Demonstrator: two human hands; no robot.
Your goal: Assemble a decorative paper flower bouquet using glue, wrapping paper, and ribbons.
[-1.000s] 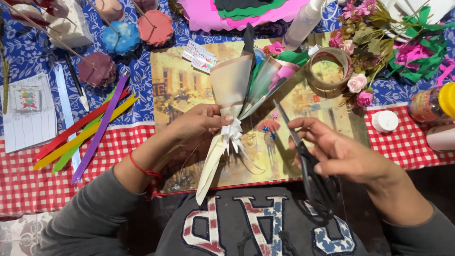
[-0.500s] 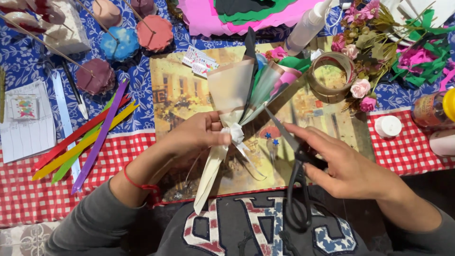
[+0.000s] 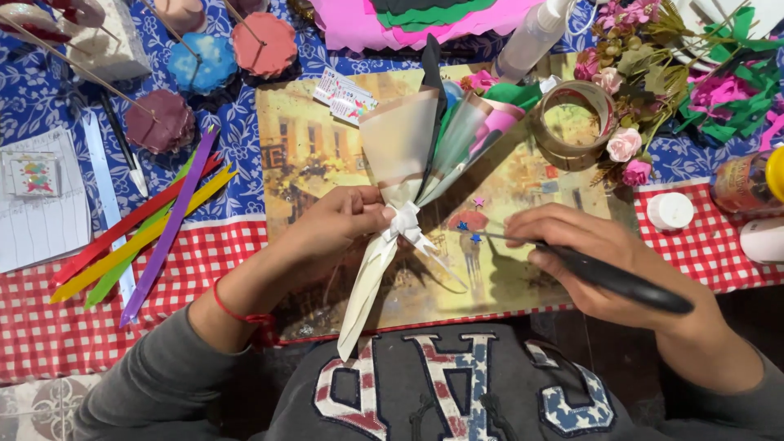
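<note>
Item: paper-wrapped bouquet [image 3: 400, 163], cream cone with a white ribbon bow [image 3: 406, 222] at its waist. It lies over the painted board [image 3: 310, 155]. My left hand [image 3: 339, 224] is closed around the waist, just beside the bow.

Item: black-handled scissors [image 3: 604, 273]. My right hand [image 3: 588, 261] is closed on the handles. A second ago the scissors hung upright and away from the wrap; now they lie level, tip near the ribbon tails, blades close together. Judgement: trimming of the ribbon ends is at hand.
</note>
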